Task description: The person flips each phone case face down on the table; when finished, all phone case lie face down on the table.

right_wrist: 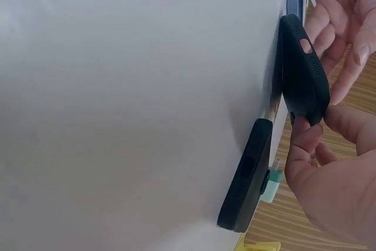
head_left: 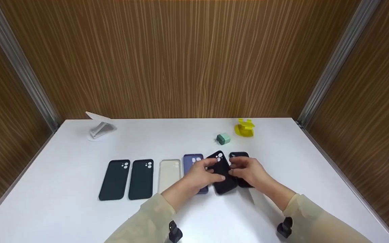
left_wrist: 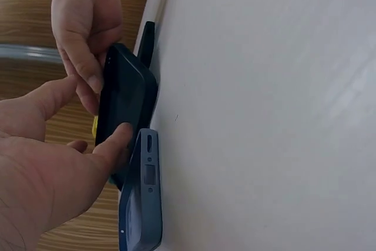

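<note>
Right of centre on the desk (head_left: 79,219), a black phone case (head_left: 227,185) is tilting between a purple case (head_left: 188,163) and another black case (right_wrist: 247,180). My right hand (head_left: 250,172) is pinching its edge; the left hand (head_left: 198,175) is hovering spread — can't tell if it's touching. Probably light and bendy, so side rims should suit — fingers are hiding parts though.

At back left, a white stand (head_left: 104,128); rightward, a green cube (head_left: 223,138), perhaps a charger, near a yellow stand (head_left: 244,129)
</note>
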Demonstrator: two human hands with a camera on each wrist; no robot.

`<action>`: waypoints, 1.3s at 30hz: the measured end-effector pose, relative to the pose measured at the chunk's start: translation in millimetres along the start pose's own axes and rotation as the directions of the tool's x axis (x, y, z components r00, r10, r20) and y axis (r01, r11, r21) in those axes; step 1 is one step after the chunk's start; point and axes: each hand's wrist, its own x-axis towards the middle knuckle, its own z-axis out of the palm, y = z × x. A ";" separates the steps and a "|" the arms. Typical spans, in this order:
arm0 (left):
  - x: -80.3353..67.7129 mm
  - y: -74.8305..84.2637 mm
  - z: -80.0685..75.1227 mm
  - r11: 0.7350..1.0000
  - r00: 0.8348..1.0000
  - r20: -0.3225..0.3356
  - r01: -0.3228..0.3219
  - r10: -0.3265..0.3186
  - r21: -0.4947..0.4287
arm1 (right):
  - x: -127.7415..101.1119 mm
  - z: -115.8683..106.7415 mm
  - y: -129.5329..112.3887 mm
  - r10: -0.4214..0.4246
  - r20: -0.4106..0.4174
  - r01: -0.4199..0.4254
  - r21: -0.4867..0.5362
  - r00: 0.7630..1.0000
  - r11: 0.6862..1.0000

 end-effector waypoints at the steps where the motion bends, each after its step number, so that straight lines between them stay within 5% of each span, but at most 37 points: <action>1: -0.1 -0.3 -0.2 1.000 1.000 0.000 0.008 -0.008 -0.001 | 0.1 0.4 -0.8 0.009 0.000 -0.009 0.012 1.000 1.000; 22: -1.2 -11.6 -8.4 0.995 0.996 0.066 0.058 -0.052 -0.082 | 5.9 -2.2 4.8 -0.018 0.228 -0.033 0.219 0.973 0.975; 39: -7.6 -7.7 -3.6 0.987 0.988 0.142 0.078 -0.058 -0.138 | -1.4 -6.5 1.5 0.004 0.316 -0.073 0.208 0.949 0.975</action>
